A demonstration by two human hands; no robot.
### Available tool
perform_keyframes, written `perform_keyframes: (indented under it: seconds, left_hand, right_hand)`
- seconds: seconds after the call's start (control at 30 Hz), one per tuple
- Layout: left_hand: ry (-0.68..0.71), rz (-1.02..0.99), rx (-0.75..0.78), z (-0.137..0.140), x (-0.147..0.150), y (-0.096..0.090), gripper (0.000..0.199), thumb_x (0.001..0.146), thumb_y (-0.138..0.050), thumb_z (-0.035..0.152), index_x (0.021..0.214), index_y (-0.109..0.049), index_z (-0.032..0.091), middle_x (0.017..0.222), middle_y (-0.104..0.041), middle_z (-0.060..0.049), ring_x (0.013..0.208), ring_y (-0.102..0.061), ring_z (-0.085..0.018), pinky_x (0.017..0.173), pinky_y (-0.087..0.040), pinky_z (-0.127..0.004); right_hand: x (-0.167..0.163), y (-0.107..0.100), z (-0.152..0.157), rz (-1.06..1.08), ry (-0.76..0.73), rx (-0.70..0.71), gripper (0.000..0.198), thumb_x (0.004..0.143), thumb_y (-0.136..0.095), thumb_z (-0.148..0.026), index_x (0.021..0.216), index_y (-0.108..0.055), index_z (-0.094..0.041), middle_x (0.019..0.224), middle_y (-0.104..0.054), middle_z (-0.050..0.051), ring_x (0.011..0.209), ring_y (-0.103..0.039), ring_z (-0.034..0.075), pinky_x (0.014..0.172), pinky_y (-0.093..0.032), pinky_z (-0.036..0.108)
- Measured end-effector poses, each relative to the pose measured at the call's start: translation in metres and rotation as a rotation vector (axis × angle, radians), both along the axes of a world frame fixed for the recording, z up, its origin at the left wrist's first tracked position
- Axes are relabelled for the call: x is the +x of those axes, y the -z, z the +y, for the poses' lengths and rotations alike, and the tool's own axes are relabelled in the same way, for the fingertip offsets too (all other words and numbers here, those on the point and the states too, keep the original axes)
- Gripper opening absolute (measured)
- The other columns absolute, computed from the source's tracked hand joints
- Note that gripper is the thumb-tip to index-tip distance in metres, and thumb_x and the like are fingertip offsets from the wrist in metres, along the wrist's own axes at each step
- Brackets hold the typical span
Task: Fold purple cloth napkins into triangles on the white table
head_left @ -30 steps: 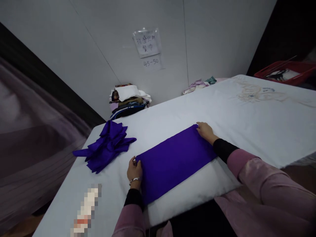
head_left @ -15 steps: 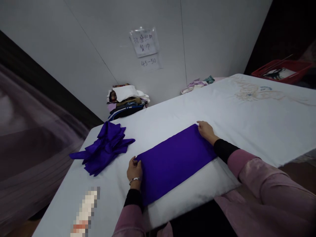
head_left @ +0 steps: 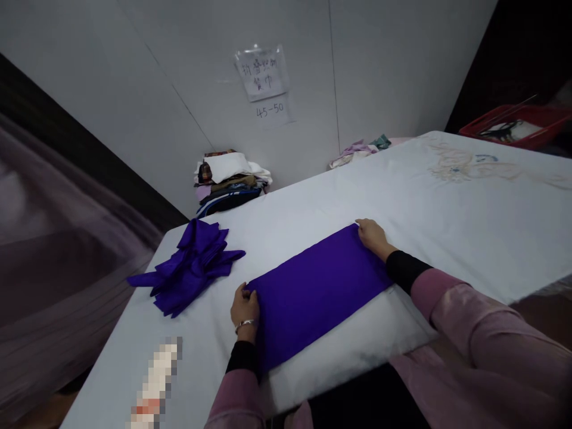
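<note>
A purple cloth napkin (head_left: 313, 286), folded into a long rectangle, lies flat and slanting across the white table near my body. At its far left corner, my left hand (head_left: 245, 307) pinches the edge between thumb and fingers. My right hand (head_left: 372, 234) has closed on the far right corner, its fingertips at the cloth's edge. The napkin's short right side runs partly under my right wrist. To the left of my left hand is a crumpled heap of purple cloths (head_left: 190, 268), apart from the napkin.
White cloth with embroidery at the right covers the table (head_left: 469, 238). Folded clothes (head_left: 232, 182) are stacked beyond its far edge, and more fabric (head_left: 357, 153) lies farther right. A red basket (head_left: 513, 128) stands at the far right. A pixelated long object (head_left: 156, 381) is at the lower left.
</note>
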State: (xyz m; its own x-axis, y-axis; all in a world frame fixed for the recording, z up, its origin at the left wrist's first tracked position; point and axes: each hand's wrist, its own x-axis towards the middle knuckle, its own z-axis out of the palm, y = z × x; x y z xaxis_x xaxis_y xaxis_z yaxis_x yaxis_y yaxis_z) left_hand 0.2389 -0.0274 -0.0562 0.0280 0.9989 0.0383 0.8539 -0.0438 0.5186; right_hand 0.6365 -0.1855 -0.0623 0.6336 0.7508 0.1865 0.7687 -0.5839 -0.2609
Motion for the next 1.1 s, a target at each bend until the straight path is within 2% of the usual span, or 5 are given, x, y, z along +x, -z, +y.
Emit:
perform_keyframes:
  seconds: [0.2,0.4,0.63,0.97,1.1]
  left_hand:
    - [-0.009,-0.036,-0.011,-0.009,0.004,-0.007,0.043,0.08,-0.056,0.022,0.122,-0.052,0.015,0.088,-0.068,-0.003,0.082,-0.063,-0.017,0.075,-0.046,-0.026]
    - [-0.038,-0.027,0.01,-0.011,0.005,-0.001,0.042,0.08,-0.056,0.02,0.122,-0.053,0.018,0.086,-0.068,-0.001,0.082,-0.063,-0.016,0.076,-0.046,-0.024]
    - [-0.033,-0.029,0.018,-0.013,0.004,0.001,0.044,0.079,-0.055,0.019,0.122,-0.053,0.017,0.085,-0.068,-0.001,0.081,-0.063,-0.016,0.077,-0.046,-0.025]
    - [-0.052,0.021,0.038,-0.011,0.003,0.001,0.042,0.078,-0.053,0.018,0.12,-0.055,0.017,0.088,-0.069,-0.003,0.09,-0.063,-0.02,0.085,-0.045,-0.03]
    - [-0.076,0.038,0.066,-0.014,0.0,-0.01,0.041,0.08,-0.051,0.017,0.121,-0.054,0.013,0.103,-0.066,-0.009,0.1,-0.06,-0.021,0.091,-0.044,-0.034]
  right_hand:
    - [0.001,-0.002,-0.004,-0.013,-0.046,-0.042,0.038,0.086,-0.036,-0.016,0.111,-0.065,-0.015,0.107,-0.062,0.014,0.1,-0.053,0.026,0.081,-0.043,0.034]
    - [0.008,0.007,-0.008,-0.137,-0.127,-0.095,0.035,0.086,-0.04,-0.018,0.11,-0.066,-0.014,0.111,-0.061,0.013,0.096,-0.052,0.025,0.078,-0.041,0.033]
    - [0.007,0.008,-0.011,-0.212,-0.148,-0.139,0.034,0.088,-0.039,-0.019,0.107,-0.066,-0.013,0.113,-0.06,0.015,0.095,-0.052,0.026,0.075,-0.039,0.034]
    - [0.001,-0.001,-0.019,-0.191,-0.197,-0.177,0.042,0.093,-0.027,-0.026,0.118,-0.057,-0.012,0.128,-0.052,0.017,0.109,-0.05,0.029,0.083,-0.039,0.041]
    - [-0.008,-0.003,-0.018,-0.14,-0.212,-0.148,0.044,0.092,-0.032,-0.034,0.123,-0.052,-0.009,0.136,-0.045,0.02,0.125,-0.038,0.033,0.092,-0.037,0.047]
